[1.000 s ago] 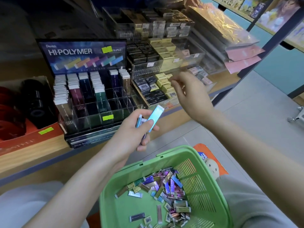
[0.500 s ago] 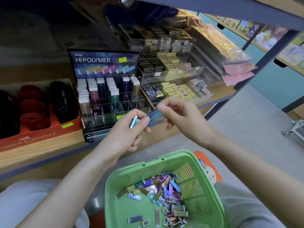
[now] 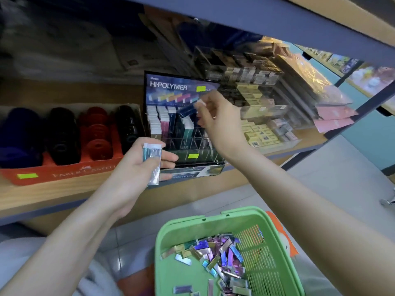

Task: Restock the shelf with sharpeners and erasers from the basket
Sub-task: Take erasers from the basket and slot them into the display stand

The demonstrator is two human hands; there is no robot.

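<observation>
My left hand (image 3: 139, 167) grips a small stack of slim metallic erasers (image 3: 152, 162) in front of the Hi-Polymer display box (image 3: 181, 129) on the wooden shelf (image 3: 64, 193). Higher up, my right hand (image 3: 215, 116) pinches a dark blue eraser (image 3: 188, 111) by its white end, tilted over the display's upper slots. The slots on the display's left side are packed with erasers; its front slots look bare. A green basket (image 3: 177, 229) at the bottom holds several shiny loose erasers (image 3: 218, 259).
A red Faber-Castell tray (image 3: 64, 169) with black, red and blue round items sits left of the display. Clear bins of yellow and black boxed erasers (image 3: 260, 133) stand to its right. An upper shelf edge (image 3: 277, 20) hangs overhead. Grey floor lies at right.
My right hand took the blue eraser from my left hand and lifted it up to the display. My left hand moved left and up. The view shifted closer under the upper shelf.
</observation>
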